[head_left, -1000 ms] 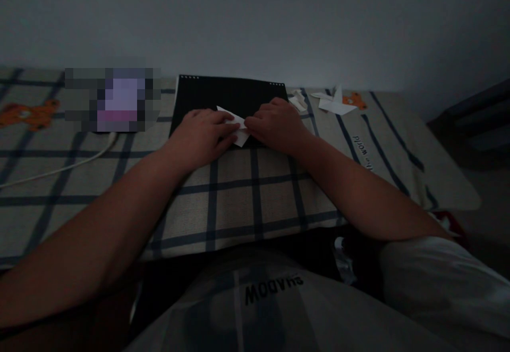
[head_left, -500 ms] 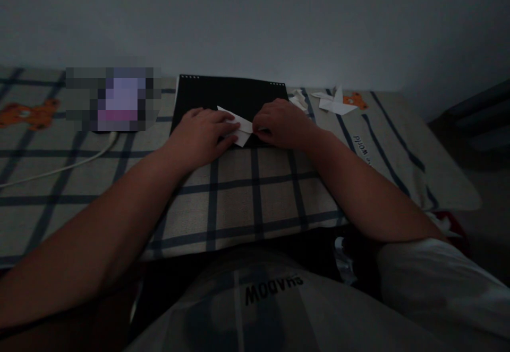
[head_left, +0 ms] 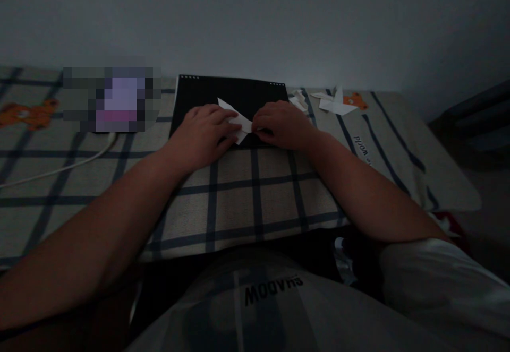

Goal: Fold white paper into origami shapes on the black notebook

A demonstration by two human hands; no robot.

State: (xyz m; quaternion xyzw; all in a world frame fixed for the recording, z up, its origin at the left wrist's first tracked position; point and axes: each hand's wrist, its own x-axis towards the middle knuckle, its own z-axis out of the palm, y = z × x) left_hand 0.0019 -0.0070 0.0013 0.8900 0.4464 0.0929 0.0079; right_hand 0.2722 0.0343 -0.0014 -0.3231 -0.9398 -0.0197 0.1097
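Observation:
A piece of folded white paper lies over a black pad with punched holes along its far edge. My left hand is closed on the paper's left part, its fingers covering much of it, while one pointed corner sticks up beyond them. At the paper's right end, my right hand pinches the tip between thumb and fingers. The fingers hide the paper's middle folds.
To the right of the pad lie a folded paper crane and a crumpled scrap of paper. A blurred-out phone with a white cable stands at the left. A checked cloth covers the table, against a plain wall.
The paper has turned slightly between my hands, its far corner rising and its near corner shifting left. Both hands have stayed in almost the same place.

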